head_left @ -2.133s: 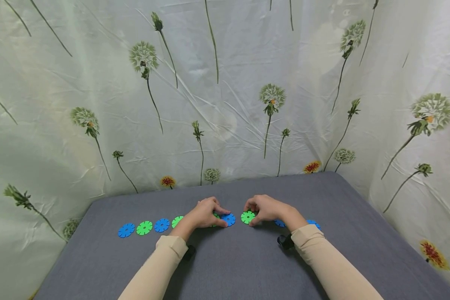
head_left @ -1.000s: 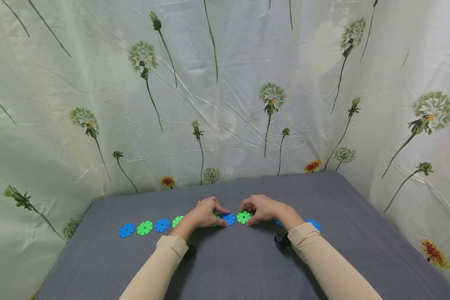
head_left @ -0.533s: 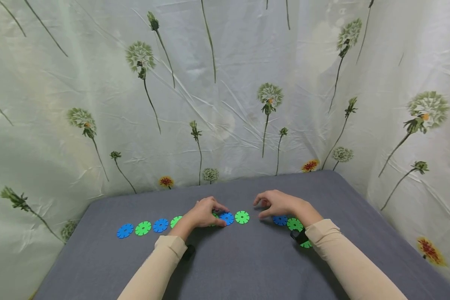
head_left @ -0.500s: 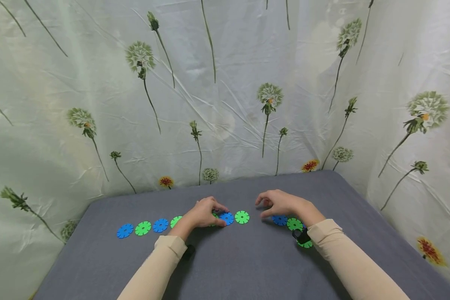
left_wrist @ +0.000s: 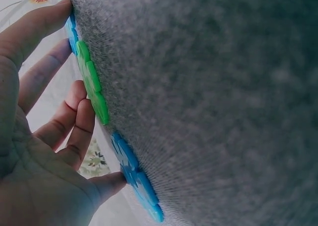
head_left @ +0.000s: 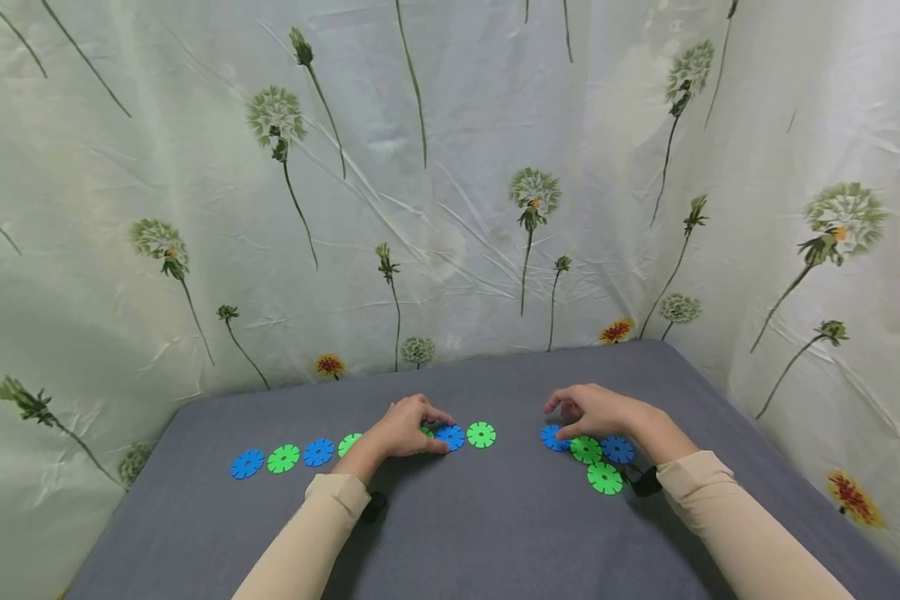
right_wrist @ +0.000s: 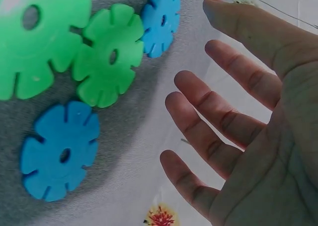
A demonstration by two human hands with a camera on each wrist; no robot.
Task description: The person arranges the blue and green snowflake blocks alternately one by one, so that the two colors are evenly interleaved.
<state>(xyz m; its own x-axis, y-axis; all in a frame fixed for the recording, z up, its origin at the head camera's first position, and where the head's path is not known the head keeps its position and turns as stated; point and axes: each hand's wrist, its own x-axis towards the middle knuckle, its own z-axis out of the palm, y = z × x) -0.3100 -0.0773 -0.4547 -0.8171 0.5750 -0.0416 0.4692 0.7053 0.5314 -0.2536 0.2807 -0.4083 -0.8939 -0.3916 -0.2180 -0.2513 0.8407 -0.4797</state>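
Snowflake-shaped plastic discs, blue and green, lie flat in an alternating row. My left hand [head_left: 403,429] pinches a blue disc [head_left: 451,437] by its edges between thumb and index finger, with the other fingers spread in the left wrist view. Right beside that disc sits a green disc [head_left: 482,434], untouched. Over the loose group on the right hovers my right hand [head_left: 603,410], holding nothing. Its thumb tip partly covers a blue disc [head_left: 551,438]. In the right wrist view its fingers [right_wrist: 218,116] are parted and away from the discs.
The row continues left with a blue disc [head_left: 247,464], a green disc [head_left: 282,458] and more, partly behind the left wrist. Near the right wrist lie a green disc [head_left: 587,450], a blue disc [head_left: 617,450] and another green disc [head_left: 605,478]. A flowered curtain [head_left: 450,208] backs the grey table [head_left: 457,533].
My right hand moved a green disc left against the row's blue disc, let go of it, and shifted right over the loose discs. My left hand stayed put.
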